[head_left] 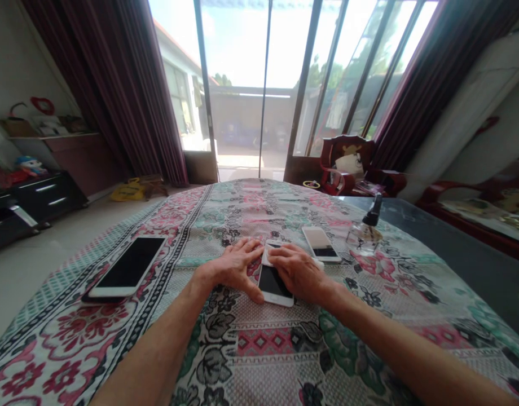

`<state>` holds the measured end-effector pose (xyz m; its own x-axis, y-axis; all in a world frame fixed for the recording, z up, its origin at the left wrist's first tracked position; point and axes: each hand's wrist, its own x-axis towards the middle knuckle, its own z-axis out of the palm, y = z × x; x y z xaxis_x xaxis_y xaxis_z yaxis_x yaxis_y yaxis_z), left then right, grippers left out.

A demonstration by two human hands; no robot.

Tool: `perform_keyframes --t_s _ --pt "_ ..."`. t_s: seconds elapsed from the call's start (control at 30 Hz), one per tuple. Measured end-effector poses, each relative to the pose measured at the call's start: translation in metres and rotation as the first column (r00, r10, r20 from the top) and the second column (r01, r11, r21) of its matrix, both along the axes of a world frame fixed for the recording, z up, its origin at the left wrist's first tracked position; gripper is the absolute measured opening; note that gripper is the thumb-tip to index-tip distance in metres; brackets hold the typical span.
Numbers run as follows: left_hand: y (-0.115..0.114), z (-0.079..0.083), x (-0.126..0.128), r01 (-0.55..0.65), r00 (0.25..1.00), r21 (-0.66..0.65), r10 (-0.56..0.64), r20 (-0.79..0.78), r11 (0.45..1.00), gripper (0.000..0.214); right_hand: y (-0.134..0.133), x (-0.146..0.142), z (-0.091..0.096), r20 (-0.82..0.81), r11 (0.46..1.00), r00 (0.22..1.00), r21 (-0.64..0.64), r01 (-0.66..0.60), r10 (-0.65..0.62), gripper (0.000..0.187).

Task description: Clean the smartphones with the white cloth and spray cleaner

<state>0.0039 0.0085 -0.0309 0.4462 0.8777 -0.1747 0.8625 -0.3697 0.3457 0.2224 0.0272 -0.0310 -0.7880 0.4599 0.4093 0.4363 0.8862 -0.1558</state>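
A white smartphone (277, 298) with a dark screen lies flat on the patterned tablecloth in front of me. My left hand (237, 266) rests at its left edge, fingers spread and the thumb by its lower left corner. On the upper part of the screen, my right hand (300, 272) presses a white cloth or tissue (267, 255), with its fingers closed over it. That hand hides the phone's right side and most of the cloth. Just beyond my right hand lies a second white phone (321, 243), face up.
A clear spray bottle (365, 235) with a black top stands at the right. To the left, a larger white device (130, 265) with a black screen lies on a dark flat thing. A red wooden chair (348, 160) is beyond the tablecloth (280, 372), near glass doors.
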Motion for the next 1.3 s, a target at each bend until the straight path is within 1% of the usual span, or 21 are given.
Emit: perform_keyframes --t_s 0.1,0.17,0.27,0.33,0.43,0.5,0.63,0.7,0.77,0.83,0.9,1.0,1.1,1.17,1.23,1.3 --pt "0.001 -0.003 -0.001 0.013 1.000 0.006 -0.013 -0.001 1.000 0.123 -0.028 0.003 -0.001 0.019 0.997 0.998 -0.051 -0.063 0.064 0.027" --pt "0.002 -0.004 -0.001 0.017 1.000 0.019 -0.017 -0.004 1.000 0.122 -0.042 0.004 -0.002 0.011 0.994 0.997 -0.070 -0.080 0.081 0.025" --pt "0.002 -0.004 -0.001 0.020 1.000 0.031 -0.020 0.001 0.999 0.121 -0.046 0.005 -0.003 -0.018 0.993 0.996 -0.075 -0.088 0.087 0.025" --pt "0.001 -0.003 -0.001 0.019 1.000 0.027 -0.020 0.008 0.999 0.121 -0.038 0.003 -0.002 -0.033 0.994 0.996 -0.068 -0.087 0.085 0.026" --pt "0.000 -0.001 0.000 0.010 1.000 0.012 -0.010 0.018 1.000 0.123 -0.014 0.000 -0.002 -0.053 0.998 0.997 -0.036 -0.055 0.053 0.026" --pt "-0.001 0.001 0.001 -0.001 1.000 0.002 0.001 0.019 1.000 0.125 0.006 -0.003 -0.002 -0.062 1.000 0.998 -0.013 -0.004 0.004 0.026" --pt "-0.002 0.003 0.003 -0.013 1.000 -0.008 0.013 0.017 1.000 0.123 0.039 -0.010 -0.001 -0.001 0.995 0.995 0.005 0.099 -0.099 0.027" --pt "-0.001 0.003 0.003 -0.010 1.000 -0.011 0.010 0.017 1.000 0.123 0.048 -0.014 0.000 0.021 0.991 0.991 0.013 0.133 -0.134 0.027" --pt "-0.001 0.003 0.003 -0.008 1.000 -0.013 0.008 0.013 1.000 0.122 0.049 -0.015 -0.001 0.028 0.990 0.990 0.017 0.138 -0.139 0.027" --pt "-0.002 0.003 0.003 -0.009 1.000 -0.010 0.009 0.006 1.000 0.121 0.043 -0.014 -0.002 0.016 0.994 0.994 0.018 0.105 -0.105 0.027" --pt "-0.002 0.003 0.003 -0.010 1.000 0.000 0.010 0.000 1.000 0.120 0.030 -0.010 -0.003 -0.005 0.999 0.999 0.013 0.047 -0.047 0.028" --pt "-0.003 0.003 0.004 -0.010 1.000 0.015 0.010 0.001 1.000 0.120 0.002 -0.003 -0.002 -0.018 0.999 0.999 -0.012 -0.032 0.032 0.027" --pt "-0.002 0.002 0.004 -0.003 1.000 0.030 0.002 0.005 1.000 0.120 -0.028 0.003 0.002 0.010 0.996 0.997 -0.061 -0.071 0.071 0.026" --pt "-0.001 0.000 0.004 0.001 1.000 0.044 -0.002 0.007 0.999 0.121 -0.042 0.006 0.002 0.013 0.991 0.995 -0.093 -0.093 0.095 0.026" --pt "-0.001 -0.002 0.003 -0.001 1.000 0.057 0.000 0.013 0.998 0.121 -0.048 0.009 0.001 0.011 0.988 0.994 -0.115 -0.107 0.109 0.025" --pt "0.000 -0.004 0.003 -0.004 1.000 0.062 0.003 0.024 0.998 0.120 -0.044 0.012 0.000 -0.006 0.989 0.995 -0.110 -0.101 0.101 0.026"
